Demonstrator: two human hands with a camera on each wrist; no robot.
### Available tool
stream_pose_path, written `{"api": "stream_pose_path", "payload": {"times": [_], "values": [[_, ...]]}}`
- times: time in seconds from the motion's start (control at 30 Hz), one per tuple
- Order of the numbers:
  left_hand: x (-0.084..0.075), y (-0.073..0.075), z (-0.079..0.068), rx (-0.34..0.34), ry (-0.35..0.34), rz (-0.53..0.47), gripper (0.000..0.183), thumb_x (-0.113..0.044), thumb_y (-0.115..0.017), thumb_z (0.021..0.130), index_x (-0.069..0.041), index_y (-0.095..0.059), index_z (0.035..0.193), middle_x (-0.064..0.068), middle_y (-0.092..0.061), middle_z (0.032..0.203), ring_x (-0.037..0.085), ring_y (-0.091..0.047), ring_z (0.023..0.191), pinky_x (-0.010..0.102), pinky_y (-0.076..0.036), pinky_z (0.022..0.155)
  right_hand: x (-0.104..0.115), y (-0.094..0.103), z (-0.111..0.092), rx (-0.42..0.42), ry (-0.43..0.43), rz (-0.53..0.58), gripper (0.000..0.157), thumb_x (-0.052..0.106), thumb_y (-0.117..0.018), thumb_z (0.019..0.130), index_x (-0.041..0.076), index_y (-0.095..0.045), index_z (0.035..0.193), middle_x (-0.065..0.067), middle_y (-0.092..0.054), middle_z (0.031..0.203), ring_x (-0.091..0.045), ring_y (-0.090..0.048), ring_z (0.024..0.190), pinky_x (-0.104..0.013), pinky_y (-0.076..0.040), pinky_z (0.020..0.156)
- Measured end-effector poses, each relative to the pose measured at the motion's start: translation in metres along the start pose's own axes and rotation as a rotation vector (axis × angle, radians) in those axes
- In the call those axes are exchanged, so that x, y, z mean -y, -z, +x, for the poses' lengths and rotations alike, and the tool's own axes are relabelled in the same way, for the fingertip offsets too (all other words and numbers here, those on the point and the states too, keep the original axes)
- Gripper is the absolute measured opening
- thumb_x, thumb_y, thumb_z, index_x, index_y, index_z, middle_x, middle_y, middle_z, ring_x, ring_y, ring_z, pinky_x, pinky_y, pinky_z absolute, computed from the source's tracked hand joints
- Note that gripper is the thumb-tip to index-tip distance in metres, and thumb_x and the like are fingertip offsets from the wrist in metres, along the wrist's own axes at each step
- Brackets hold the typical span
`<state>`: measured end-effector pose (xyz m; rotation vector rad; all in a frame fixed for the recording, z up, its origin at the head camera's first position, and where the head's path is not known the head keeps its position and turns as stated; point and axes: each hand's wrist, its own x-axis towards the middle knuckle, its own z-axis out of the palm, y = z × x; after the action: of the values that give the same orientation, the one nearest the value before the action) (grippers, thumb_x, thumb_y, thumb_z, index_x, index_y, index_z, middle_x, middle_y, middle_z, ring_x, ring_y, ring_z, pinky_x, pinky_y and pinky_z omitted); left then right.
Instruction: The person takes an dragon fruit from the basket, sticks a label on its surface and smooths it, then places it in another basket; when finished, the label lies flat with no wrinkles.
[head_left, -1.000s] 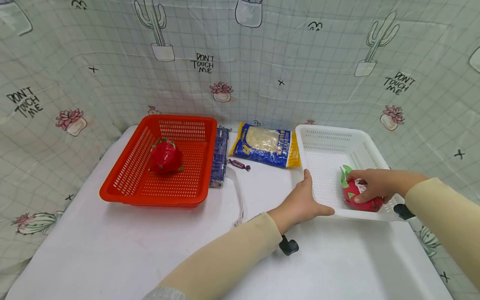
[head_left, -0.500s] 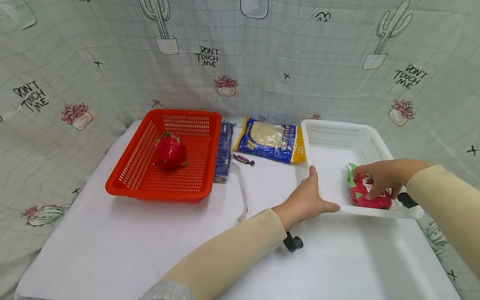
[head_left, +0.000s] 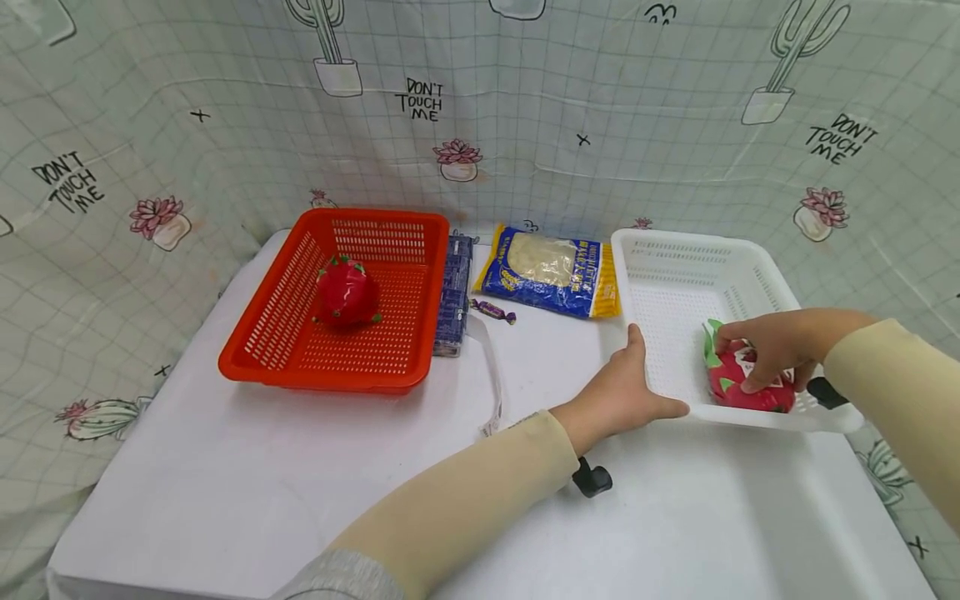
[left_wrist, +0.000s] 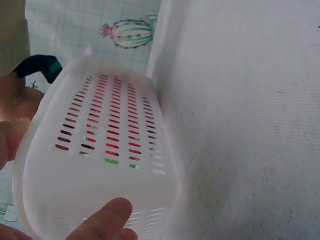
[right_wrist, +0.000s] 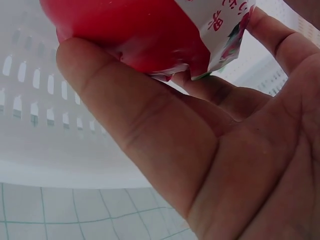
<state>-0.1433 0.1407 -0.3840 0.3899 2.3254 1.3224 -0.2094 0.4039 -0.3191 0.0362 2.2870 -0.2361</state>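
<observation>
Dragon fruit point(head_left: 761, 401) in white basket point(head_left: 671, 312), close to the near wall. Right hand point(head_left: 783, 340) pinches it, thumb against fingers. Left hand point(head_left: 617, 393) spread at the basket's near-left corner: thumb along rim, fingertips on outer wall. Second fruit point(head_left: 347, 293) in red basket point(head_left: 330, 378), well apart. Between baskets, on desk point(head_left: 405, 483): blue box point(head_left: 453, 300), candy point(head_left: 493, 311), pale strip point(head_left: 492, 375), blue-yellow bag point(head_left: 545, 271).

Red, green-tipped dragon fruit point(head_left: 759, 401); white basket point(head_left: 675, 325)
</observation>
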Motion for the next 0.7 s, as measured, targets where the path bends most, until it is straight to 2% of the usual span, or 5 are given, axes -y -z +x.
{"api": "stream_pose_path", "payload": {"times": [0.33,0.7], "values": [[0.0004,0.0025,0.0006,0.001,-0.014,-0.002,0.126,-0.041,-0.090,0.085,-0.021,-0.002,0.173,0.004,-0.039,0.172,0.016,-0.053,0.144,0.035,-0.046,0.121,0.0023,0.0057,0.0032,0.035,0.012,-0.005,0.100,0.041,-0.098,0.068,0.007,-0.044,0.145,-0.036,-0.049,0.130,-0.045,-0.058,0.108,-0.046,-0.068,0.076],[0.0023,0.0017,0.0008,0.007,-0.023,-0.006,0.126,-0.042,-0.089,0.086,-0.020,-0.002,0.173,0.004,-0.038,0.172,0.015,-0.051,0.146,0.033,-0.044,0.123,0.0077,0.0027,0.0020,0.036,-0.003,0.005,0.098,0.036,-0.099,0.071,0.006,-0.041,0.145,-0.036,-0.048,0.131,-0.044,-0.059,0.108,-0.045,-0.068,0.077]]}}
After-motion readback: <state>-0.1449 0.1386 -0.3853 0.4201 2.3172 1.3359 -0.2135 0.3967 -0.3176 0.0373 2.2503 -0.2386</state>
